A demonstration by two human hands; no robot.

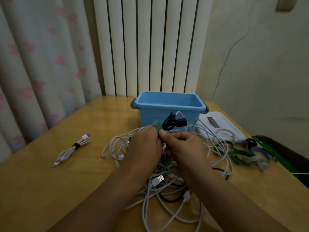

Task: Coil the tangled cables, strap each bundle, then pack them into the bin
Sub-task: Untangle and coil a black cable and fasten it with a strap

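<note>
1. Head view: a grey-green strap (pixel 157 125) is pinched by the left hand (pixel 143 146) and right hand (pixel 184 147) around a black cable bundle (pixel 172 123).
2. The bundle is held above tangled white cables (pixel 167 178), before the blue bin (pixel 168 106).
3. One strapped white cable (pixel 73 149) is seen lying left.

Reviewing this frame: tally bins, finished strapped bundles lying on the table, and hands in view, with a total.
Blue bin: 1
Strapped white bundle lying on the table: 1
Hands, left hand and right hand: 2
Total: 4
</note>
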